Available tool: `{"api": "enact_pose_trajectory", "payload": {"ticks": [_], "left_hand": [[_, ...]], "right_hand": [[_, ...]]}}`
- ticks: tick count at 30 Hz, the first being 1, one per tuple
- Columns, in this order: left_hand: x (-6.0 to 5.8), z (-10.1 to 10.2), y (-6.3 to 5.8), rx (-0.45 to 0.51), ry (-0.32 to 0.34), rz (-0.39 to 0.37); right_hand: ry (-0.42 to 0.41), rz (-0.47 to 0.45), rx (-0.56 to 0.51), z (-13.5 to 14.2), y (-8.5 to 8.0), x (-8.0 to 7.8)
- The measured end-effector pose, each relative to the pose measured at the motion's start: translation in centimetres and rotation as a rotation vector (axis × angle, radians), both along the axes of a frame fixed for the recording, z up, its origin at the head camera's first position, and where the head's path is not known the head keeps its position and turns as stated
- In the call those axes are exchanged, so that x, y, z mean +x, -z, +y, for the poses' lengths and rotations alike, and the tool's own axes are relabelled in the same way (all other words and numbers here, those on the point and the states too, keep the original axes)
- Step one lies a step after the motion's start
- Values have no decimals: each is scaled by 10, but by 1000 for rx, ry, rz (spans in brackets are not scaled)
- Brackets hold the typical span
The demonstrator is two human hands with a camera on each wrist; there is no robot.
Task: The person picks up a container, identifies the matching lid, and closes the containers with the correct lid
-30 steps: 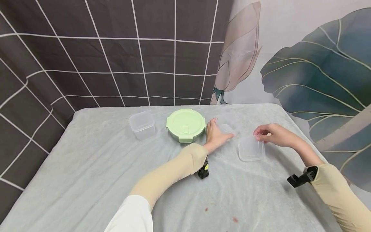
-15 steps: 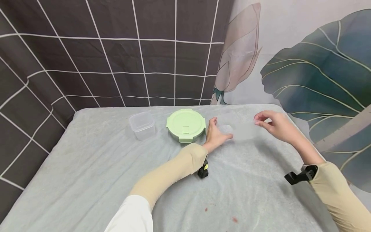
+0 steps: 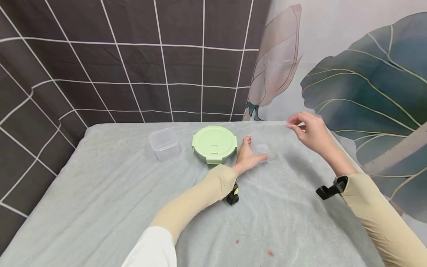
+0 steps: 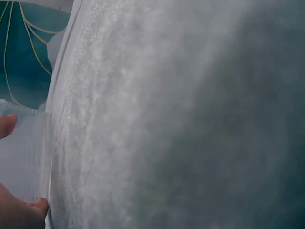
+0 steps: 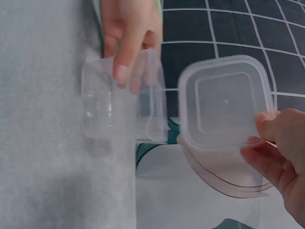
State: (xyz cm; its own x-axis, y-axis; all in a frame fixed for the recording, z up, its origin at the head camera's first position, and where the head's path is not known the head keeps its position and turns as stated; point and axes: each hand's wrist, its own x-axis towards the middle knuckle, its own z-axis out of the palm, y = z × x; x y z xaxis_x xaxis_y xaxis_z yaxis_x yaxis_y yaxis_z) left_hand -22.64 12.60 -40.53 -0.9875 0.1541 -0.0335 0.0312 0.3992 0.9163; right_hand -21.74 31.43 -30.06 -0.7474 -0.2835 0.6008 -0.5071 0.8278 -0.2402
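Observation:
My left hand (image 3: 247,156) grips a clear plastic food container (image 5: 97,107), thumb on the near side and fingers on the far side. In the left wrist view part of this container (image 4: 24,157) shows at the left edge between the fingers. Raised to the right of it, my right hand (image 3: 310,133) pinches a square clear lid (image 5: 224,102) by one corner. The right wrist view shows the lid beside the container, apart from it. In the head view the lid is nearly invisible, seen almost edge-on.
A round container with a green clip-on lid (image 3: 214,142) stands just left of my left hand. Farther left is another square clear container (image 3: 164,144). The grey cloth-covered table (image 3: 110,207) meets a dark gridded curtain (image 3: 180,66) at the back.
My right hand has lifted the lid off the table area and moved up and back, turning it from lying flat to edge-on. My left hand has stayed on the container.

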Motion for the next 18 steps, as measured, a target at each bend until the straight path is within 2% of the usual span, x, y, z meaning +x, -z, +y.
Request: {"api": "enact_pose_trajectory", "payload": {"ticks": [4, 8, 14, 18], "left_hand": [[-1, -3, -1, -10, 34, 16], [-3, -3, 1, -35, 65, 35], [-5, -4, 2, -47, 104, 52], [-6, -7, 2, -43, 126, 51]], "right_hand": [[17, 54, -3, -6, 7, -9], [1, 100, 1, -9, 17, -14], [-78, 201, 1, -9, 35, -21], [-117, 230, 28, -8, 44, -21]]}}
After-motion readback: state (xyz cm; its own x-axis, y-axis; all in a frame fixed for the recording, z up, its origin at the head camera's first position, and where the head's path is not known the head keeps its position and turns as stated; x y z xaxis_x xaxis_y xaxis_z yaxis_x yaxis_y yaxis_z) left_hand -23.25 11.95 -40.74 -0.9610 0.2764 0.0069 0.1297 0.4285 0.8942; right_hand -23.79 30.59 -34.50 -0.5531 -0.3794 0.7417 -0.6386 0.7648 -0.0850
